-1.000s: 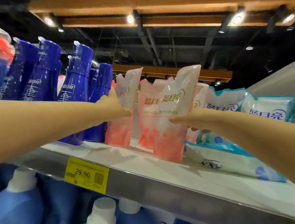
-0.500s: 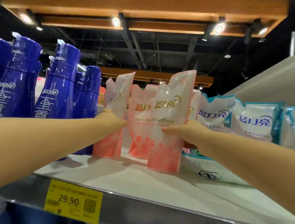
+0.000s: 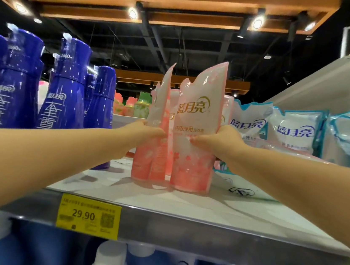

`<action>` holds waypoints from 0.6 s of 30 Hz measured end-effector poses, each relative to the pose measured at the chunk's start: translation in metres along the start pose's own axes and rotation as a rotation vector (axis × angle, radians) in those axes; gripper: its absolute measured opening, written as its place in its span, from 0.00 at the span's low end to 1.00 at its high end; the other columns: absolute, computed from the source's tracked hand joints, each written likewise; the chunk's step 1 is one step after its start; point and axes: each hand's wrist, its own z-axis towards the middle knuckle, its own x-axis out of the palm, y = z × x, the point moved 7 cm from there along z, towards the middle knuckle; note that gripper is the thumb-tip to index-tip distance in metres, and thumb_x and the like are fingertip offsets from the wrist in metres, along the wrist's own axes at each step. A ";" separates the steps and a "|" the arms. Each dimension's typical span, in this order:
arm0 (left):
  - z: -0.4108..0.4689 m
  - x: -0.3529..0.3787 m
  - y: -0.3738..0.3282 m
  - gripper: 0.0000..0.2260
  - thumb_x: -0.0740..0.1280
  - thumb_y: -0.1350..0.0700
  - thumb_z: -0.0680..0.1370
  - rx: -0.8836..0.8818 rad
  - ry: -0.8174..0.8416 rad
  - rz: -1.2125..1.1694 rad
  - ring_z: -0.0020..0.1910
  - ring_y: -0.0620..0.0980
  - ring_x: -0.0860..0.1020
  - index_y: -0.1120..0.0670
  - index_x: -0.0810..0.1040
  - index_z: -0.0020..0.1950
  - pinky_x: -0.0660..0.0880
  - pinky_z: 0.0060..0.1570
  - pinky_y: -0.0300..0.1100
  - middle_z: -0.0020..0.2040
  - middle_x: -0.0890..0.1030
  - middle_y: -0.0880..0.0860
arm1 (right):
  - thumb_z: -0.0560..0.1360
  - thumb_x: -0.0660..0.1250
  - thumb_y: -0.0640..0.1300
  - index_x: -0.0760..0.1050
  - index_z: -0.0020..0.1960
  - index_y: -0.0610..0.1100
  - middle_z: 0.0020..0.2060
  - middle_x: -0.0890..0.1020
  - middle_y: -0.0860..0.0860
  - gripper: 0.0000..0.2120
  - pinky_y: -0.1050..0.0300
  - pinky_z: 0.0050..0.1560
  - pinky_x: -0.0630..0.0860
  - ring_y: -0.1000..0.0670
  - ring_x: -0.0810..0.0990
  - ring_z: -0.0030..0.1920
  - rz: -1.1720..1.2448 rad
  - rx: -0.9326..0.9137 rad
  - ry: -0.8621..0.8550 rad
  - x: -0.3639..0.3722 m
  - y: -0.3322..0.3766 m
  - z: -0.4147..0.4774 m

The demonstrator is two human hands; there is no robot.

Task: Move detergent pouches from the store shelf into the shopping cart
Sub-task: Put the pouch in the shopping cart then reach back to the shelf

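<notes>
Head view | my left hand (image 3: 147, 131) grips left pouch (image 3: 151, 162), my right hand (image 3: 216, 140) grips right pouch (image 3: 196, 113) | both upright near shelf (image 3: 161, 200) front edge, bases seemingly touching it | I should lift straight, hold mid-body so soft film won't fold | cart unseen.

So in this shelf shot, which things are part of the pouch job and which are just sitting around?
In the job: left pink pouch, gripped by left hand; right pink pouch, gripped by right hand; shelf.
Just there: dark blue bottles; blue-and-white pouches; yellow price tag; white-capped bottles below.
</notes>
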 end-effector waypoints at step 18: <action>-0.086 0.030 -0.090 0.33 0.68 0.51 0.73 0.546 -0.375 0.037 0.70 0.54 0.63 0.49 0.55 0.75 0.64 0.68 0.53 0.74 0.60 0.53 | 0.70 0.71 0.42 0.79 0.57 0.44 0.44 0.80 0.52 0.16 0.56 0.44 0.79 0.50 0.80 0.45 0.082 -0.177 -0.398 -0.124 0.049 -0.074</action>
